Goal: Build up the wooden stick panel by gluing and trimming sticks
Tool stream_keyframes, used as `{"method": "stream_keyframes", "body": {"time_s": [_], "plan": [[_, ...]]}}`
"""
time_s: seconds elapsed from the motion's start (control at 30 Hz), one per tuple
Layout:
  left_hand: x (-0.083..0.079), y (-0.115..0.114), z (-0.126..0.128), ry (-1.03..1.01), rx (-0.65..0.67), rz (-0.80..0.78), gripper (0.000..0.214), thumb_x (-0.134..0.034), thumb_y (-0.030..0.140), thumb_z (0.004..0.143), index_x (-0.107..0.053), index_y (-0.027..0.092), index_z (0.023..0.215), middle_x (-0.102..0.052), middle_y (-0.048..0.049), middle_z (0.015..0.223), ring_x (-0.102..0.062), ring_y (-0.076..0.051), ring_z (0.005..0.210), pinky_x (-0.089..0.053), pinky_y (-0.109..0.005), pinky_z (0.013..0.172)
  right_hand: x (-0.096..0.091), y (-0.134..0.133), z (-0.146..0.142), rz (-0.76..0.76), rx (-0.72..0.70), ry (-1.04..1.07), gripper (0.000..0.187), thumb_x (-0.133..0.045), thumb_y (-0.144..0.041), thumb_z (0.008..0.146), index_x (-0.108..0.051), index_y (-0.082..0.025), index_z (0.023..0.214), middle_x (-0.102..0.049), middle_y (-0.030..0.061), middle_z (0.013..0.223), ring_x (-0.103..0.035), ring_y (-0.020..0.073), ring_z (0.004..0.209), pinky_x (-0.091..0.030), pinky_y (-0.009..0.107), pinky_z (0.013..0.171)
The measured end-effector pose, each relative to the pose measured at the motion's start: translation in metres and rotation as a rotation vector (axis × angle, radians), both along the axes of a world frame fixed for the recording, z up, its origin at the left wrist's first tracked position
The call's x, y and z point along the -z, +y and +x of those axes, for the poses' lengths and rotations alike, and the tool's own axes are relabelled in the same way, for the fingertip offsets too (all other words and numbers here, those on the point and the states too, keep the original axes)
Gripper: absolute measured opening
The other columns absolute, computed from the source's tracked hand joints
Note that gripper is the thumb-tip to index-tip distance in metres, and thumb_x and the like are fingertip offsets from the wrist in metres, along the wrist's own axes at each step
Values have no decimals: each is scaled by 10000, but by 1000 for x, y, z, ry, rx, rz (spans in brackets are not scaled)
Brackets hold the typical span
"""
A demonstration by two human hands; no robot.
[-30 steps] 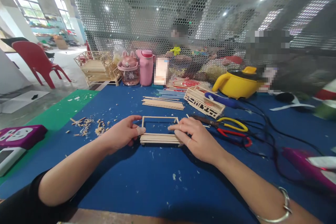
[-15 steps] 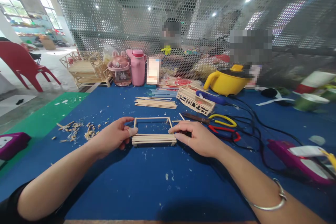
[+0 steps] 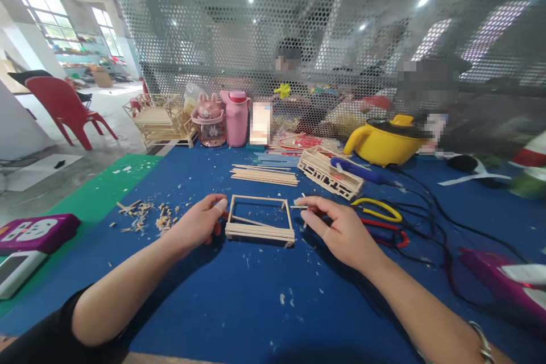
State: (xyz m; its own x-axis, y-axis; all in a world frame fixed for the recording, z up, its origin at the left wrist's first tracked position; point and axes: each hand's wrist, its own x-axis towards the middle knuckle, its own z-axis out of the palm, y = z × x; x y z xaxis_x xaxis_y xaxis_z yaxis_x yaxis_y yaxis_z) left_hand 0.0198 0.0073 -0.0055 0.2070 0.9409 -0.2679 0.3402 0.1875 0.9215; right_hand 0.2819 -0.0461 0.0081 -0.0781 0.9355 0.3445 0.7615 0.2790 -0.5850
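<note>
Stick frame (image 3: 260,231), one, left hand (image 3: 197,226), right hand (image 3: 341,230)

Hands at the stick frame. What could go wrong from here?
1. The stick frame is thin, and only the left hand steadies it, at one end. A push from the right hand with its short stick could slide or skew it.
2. A slanted stick inside the frame looks loose and may get knocked.
3. Pliers and cables lie close to the right hand, so a sweep could snag them.
</note>
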Motion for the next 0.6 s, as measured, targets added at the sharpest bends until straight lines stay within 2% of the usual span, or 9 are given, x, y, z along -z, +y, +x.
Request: {"method": "stream_keyframes", "body": {"time_s": [0.17,0.3,0.37,0.47,0.53,0.6], "plan": [[5,2,-2,94,-15,93,384,-380,377,916,-459,170,1230,-633,-94,999,-503,-109,522,-380,-228,414,0,-3,1,12,-12,-11,252,-512,-359,874,-674,-221,1008,-682,11,755,-625,163,675,-498,278,641],[3,9,-6,248,-37,311,407,-391,394,917,-488,163,1237,-645,-92,999,-570,-170,696,-471,-319,647,1,-4,1,34,-19,-3,250,-512,-348,881,-669,-239,1042,-704,15,808,-654,176,739,-524,293,702],[-1,23,-3,328,-3,431,364,-412,353,919,-526,160,1206,-630,-103,1074,-583,-193,807,-467,-364,783,1,-2,3,55,-1,10,246,-517,-342,880,-669,-241,1045,-714,20,838,-663,182,765,-531,302,731],[-7,56,8,449,155,564,229,-490,293,914,-621,173,1058,-619,-91,1115,-584,-200,952,-449,-383,906,1,0,8,82,45,20,238,-521,-339,878,-670,-229,1028,-719,33,863,-668,187,784,-537,305,743],[-8,79,19,535,259,605,248,-549,316,908,-591,172,1105,-597,-79,1157,-591,-207,1004,-489,-425,872,1,2,12,95,77,25,235,-519,-341,879,-671,-222,1013,-721,41,879,-669,189,792,-539,301,735],[-5,96,27,618,306,626,298,-555,320,907,-559,174,1167,-578,-86,1193,-597,-212,1006,-513,-424,844,0,3,17,101,104,26,233,-516,-343,881,-673,-219,999,-721,42,883,-669,186,785,-539,296,722]]}}
